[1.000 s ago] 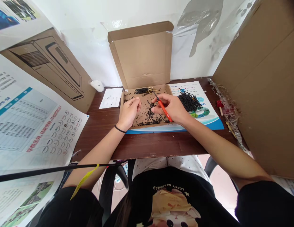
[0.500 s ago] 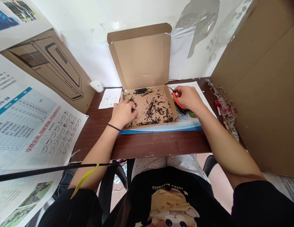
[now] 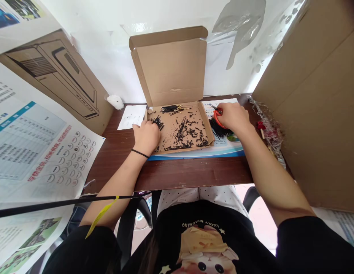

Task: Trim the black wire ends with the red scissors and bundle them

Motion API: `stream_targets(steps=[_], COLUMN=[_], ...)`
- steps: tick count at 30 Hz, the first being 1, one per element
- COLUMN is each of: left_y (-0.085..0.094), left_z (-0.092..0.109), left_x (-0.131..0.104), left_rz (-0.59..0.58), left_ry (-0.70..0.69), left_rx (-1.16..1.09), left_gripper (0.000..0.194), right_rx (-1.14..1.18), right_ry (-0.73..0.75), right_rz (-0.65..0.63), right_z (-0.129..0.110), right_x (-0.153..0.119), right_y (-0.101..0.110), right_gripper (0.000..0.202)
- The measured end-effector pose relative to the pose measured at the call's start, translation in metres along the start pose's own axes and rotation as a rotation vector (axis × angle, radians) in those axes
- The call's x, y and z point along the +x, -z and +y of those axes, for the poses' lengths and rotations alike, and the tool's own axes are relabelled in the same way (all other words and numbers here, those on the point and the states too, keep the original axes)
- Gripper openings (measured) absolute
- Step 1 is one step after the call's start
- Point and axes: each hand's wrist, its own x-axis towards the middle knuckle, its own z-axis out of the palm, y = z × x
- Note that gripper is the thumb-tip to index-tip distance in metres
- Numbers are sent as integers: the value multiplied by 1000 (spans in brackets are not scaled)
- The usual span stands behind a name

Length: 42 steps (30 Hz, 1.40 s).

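My left hand (image 3: 147,137) rests over the left wall of a shallow open cardboard box (image 3: 210,125), fingers bent downward and close together. Just beyond its fingertips lies a small heap of thin black pieces (image 3: 157,122); whether the fingers grip anything is hidden. Red-handled scissors (image 3: 219,118) are in my right hand (image 3: 235,116), at the right side of the box, their blades pointing up and left. Below that hand, a bundle of thin black strands (image 3: 219,130) lies on a printed sheet. A pile of black pieces with gold-coloured ends (image 3: 173,109) sits at the back of the box.
Short black scraps (image 3: 191,133) are scattered across the box floor. The box lid (image 3: 172,72) stands upright against the wall. A white paper (image 3: 131,117) lies left, a white lump (image 3: 115,102) behind it. Crumpled clear plastic (image 3: 269,133) lies right. Cardboard panels (image 3: 316,106) flank the desk.
My left hand has turned and drawn slightly back, showing more of the black heap before it. My right hand has shifted slightly right with the scissors, uncovering more of the strands.
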Motion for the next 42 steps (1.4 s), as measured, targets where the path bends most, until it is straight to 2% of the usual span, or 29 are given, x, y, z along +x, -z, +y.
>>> stream_targets(steps=[4,9,11,14,16,18,21,23,26,28,32,35,38,42], left_y=[0,3,2,-4,-8,-9,-7,-3,-2,-4,-8,-7,-4,0], left_z=[1,4,9,20,26,29,31,32,34,35,34,31,30,33], left_x=[-1,3,1,-5,-9,-11,-13,-13,-13,-12,-6,-2,0,-1], left_rz=[10,201,176,89,90,157,275,291,253,214,102,44,-23,-85], left_ry=[9,-29,-100,-245,-343,-390,-316,-241,-175,-99,113,235,273,273], left_rx=[46,-204,-289,-290,-327,-422,-618,-736,-884,-1006,-1419,-1717,-1911,-1976], left_gripper=[18,19,21,18,18,19,17,15,10,10,27,36,36,19], right_rx=[90,306,489,719,705,676,770,920,1066,1078,1028,1101,1258,1354], right_ry=[-18,15,132,374,463,496,486,429,299,267,297,261,208,185], right_rz=[167,256,217,47,44,28,-59,-160,-273,-332,-432,-459,-473,-494], right_z=[-1,-12,-26,-49,-59,-63,-63,-62,-63,-64,-63,-63,-64,-66], right_x=[-2,-7,-15,-31,-39,-43,-43,-42,-43,-43,-43,-42,-41,-43], right_y=[11,10,1,-18,-28,-33,-31,-26,-24,-26,-30,-31,-31,-33], right_gripper=[35,30,29,30,24,17,16,21,28,27,16,15,22,31])
